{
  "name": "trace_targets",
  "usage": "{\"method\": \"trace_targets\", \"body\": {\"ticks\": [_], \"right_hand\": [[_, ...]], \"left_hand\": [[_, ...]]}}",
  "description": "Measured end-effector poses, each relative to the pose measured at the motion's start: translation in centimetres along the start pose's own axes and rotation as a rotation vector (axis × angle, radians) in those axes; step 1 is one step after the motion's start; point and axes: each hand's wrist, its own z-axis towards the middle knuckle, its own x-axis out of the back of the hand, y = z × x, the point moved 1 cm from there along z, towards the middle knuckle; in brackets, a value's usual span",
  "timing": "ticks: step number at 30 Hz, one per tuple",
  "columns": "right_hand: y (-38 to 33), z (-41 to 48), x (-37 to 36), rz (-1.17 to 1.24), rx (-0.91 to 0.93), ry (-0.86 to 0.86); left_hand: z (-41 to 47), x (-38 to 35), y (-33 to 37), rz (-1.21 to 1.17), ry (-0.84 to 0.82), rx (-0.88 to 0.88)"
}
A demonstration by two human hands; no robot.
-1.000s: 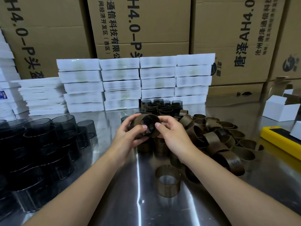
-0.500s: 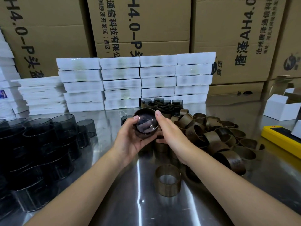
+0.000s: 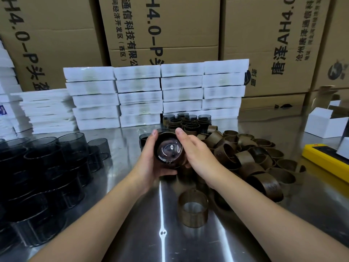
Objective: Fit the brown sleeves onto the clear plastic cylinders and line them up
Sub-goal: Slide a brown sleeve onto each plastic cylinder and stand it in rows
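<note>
Both hands hold one clear plastic cylinder (image 3: pixel 168 150) with a brown sleeve around it, above the steel table. Its closed clear end faces me. My left hand (image 3: pixel 149 163) cups it from the left and below, fingers curled round it. My right hand (image 3: pixel 196 154) presses its right side, the index finger lying along the top rim. A heap of loose brown sleeves (image 3: pixel 251 159) lies to the right. Bare dark-tinted cylinders (image 3: pixel 47 171) are piled at the left. A cluster of sleeved cylinders (image 3: pixel 187 121) stands at the back, just beyond my hands.
One brown sleeve (image 3: pixel 192 208) stands upright on the steel table (image 3: pixel 143 233) in front of my right forearm. White flat packs (image 3: pixel 154 95) are stacked behind, before cardboard cartons. A yellow device (image 3: pixel 324 157) and a white box (image 3: pixel 324 125) sit at the right.
The cylinder was turned so its clear closed end faces me, and the sleeve sits further over it. My right hand shifted from pinching the rim to pressing its side.
</note>
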Motion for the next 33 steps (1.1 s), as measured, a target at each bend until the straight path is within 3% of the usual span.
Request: {"method": "trace_targets", "body": {"ticks": [11, 33], "right_hand": [[0.38, 0.38, 0.28, 0.051, -0.008, 0.027], [0.02, 0.18, 0.26, 0.135, -0.062, 0.009]], "left_hand": [[0.48, -0.22, -0.37, 0.002, 0.14, 0.003], [-0.22, -0.55, 0.4, 0.027, 0.133, -0.022]]}}
